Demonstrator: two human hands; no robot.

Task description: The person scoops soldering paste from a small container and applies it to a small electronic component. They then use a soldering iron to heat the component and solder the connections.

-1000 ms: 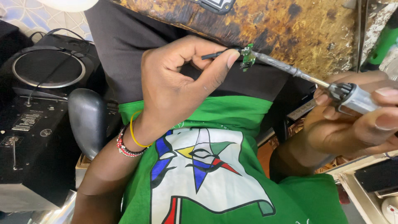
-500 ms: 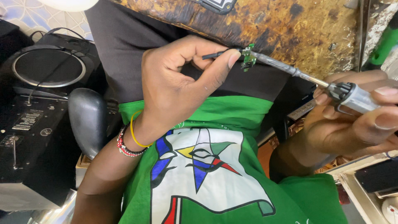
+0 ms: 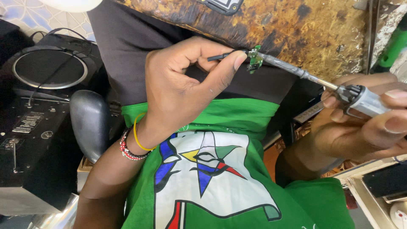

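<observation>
My left hand point(image 3: 186, 80) pinches a thin black wire point(image 3: 220, 56) between thumb and forefinger. The wire ends at a tiny green circuit board point(image 3: 255, 59) held up just below the bench edge. My right hand point(image 3: 360, 127) grips the grey handle of a soldering iron point(image 3: 339, 91) at the right. Its long metal tip reaches left and touches the small board. Red beaded and yellow bands circle my left wrist point(image 3: 131, 142).
A scorched, stained wooden bench point(image 3: 288, 25) runs across the top. A black speaker box point(image 3: 38, 106) with a round grille and cables stands at the left, beside a black chair armrest point(image 3: 89, 123). My green printed shirt fills the bottom. Trays and a device sit at the lower right point(image 3: 381, 186).
</observation>
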